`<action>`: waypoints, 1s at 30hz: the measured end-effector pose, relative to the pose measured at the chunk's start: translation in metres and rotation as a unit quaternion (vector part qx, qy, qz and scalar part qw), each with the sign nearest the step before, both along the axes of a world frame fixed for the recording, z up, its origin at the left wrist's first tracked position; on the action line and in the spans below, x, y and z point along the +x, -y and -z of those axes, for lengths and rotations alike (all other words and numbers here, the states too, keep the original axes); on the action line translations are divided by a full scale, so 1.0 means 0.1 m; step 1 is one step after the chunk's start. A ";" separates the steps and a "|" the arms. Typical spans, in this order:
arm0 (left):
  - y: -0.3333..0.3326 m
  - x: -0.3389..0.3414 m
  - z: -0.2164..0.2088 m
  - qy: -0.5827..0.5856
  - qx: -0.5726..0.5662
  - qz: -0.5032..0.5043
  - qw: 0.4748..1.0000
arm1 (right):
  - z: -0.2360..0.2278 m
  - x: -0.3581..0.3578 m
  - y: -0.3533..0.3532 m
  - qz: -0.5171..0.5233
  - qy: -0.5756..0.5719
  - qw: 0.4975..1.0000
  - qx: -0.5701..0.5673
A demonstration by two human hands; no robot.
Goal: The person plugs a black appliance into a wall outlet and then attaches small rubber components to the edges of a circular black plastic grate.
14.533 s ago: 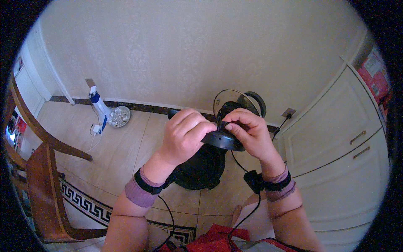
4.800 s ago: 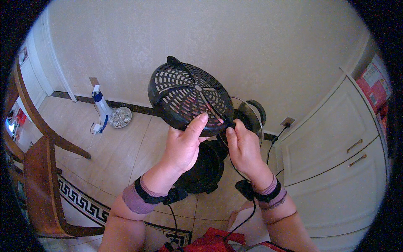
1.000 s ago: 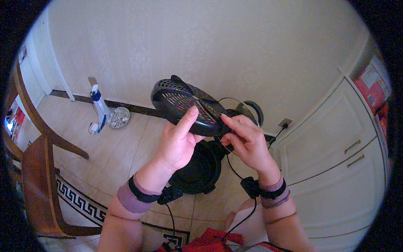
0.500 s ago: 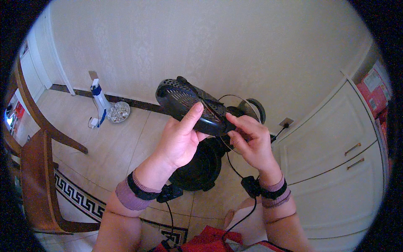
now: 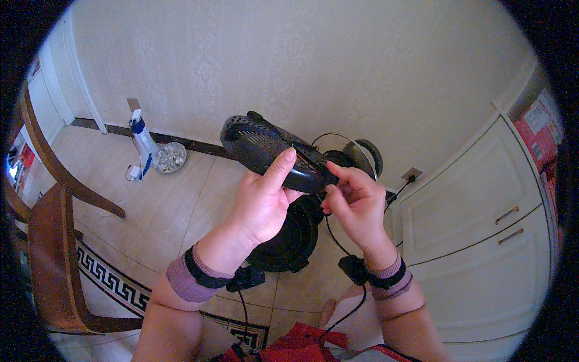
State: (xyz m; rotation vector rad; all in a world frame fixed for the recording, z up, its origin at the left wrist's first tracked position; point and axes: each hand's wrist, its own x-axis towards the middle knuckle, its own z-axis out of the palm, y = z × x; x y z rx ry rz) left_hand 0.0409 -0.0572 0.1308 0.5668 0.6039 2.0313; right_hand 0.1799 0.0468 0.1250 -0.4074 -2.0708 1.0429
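A black elongated plastic housing (image 5: 259, 142), rounded at its far end and dotted with small holes and vent slots, is held up in front of me. My left hand (image 5: 262, 202) grips it from the near side, thumb lying along its top and the fingers mostly hidden beneath. At the housing's right end my right hand (image 5: 356, 199) pinches with thumb and bent fingers. Whether a small part sits in that pinch is hidden. Below the housing, a round black tub-like base (image 5: 286, 235) stands on the floor, partly covered by my hands.
Behind my right hand, a thin hoop and a round dark part (image 5: 365, 158) stand by the wall. A cord runs to a wall socket (image 5: 412, 174) beside white cabinets (image 5: 470, 199). On the left are a wooden chair (image 5: 57, 241), a white-and-blue device (image 5: 142, 139) and a bowl (image 5: 169, 158).
The housing has shifted slightly left and turned a little. My right hand has moved slightly down and left, its fingers curling more at the housing's end.
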 end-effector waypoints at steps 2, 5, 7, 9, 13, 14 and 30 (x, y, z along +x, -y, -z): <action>0.00 0.01 0.01 0.016 -0.008 0.002 1.000 | 0.02 -0.01 0.00 0.017 0.001 1.000 0.012; -0.02 0.04 0.01 0.019 -0.003 -0.004 1.000 | 0.05 -0.03 -0.02 0.044 -0.007 0.992 0.119; -0.02 -0.01 0.08 0.022 0.001 0.005 1.000 | 0.05 -0.06 0.01 0.073 -0.024 0.992 0.098; -0.03 -0.02 0.11 0.024 0.007 0.013 1.000 | 0.03 -0.09 0.01 0.082 -0.030 0.980 0.180; -0.01 -0.01 0.08 0.024 -0.002 -0.003 1.000 | 0.00 -0.10 0.11 0.014 -0.020 0.991 -0.129; 0.00 0.01 0.04 0.030 -0.002 -0.005 1.000 | 0.00 -0.10 0.11 0.016 -0.020 0.991 -0.129; -0.05 -0.03 0.12 -0.041 0.025 -0.014 0.999 | -0.09 -0.08 0.00 -0.073 -0.010 0.984 -0.162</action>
